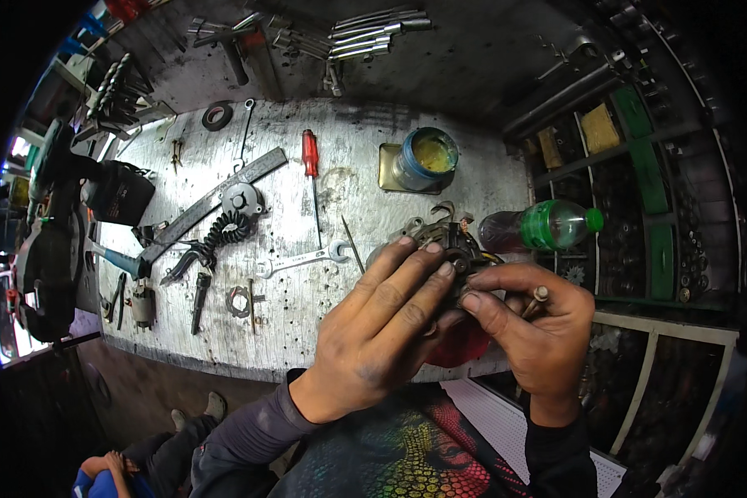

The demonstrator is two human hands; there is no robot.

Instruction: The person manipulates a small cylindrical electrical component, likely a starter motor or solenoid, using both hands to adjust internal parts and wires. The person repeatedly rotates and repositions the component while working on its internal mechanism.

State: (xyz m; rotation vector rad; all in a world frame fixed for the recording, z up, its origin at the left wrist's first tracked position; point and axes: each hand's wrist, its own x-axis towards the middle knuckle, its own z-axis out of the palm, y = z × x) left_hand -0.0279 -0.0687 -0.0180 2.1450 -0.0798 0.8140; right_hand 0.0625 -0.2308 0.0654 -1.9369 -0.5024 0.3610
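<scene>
My left hand (382, 324) lies over a dark metal motor part with wires (452, 241), its fingers pressed together on the near side. My right hand (531, 324) is closed beside it, thumb and forefinger pinching at the part's right edge; what lies between those tips is hidden. A metal rod with a rounded end (540, 293) sticks up from the curled fingers of my right hand. Something red and round (461, 344) shows beneath both hands. Left of the part are a thin pointed rod (352, 243) and an open-ended spanner (307, 259).
A red-handled screwdriver (310, 153), a tub of yellow grease (430, 158) and a green-capped bottle (556, 225) stand or lie on the worn bench (282, 349). Coiled cable (224, 235) and a flat metal bar (216, 199) are left. Shelves (639, 315) line the right. Another person (112, 473) is at lower left.
</scene>
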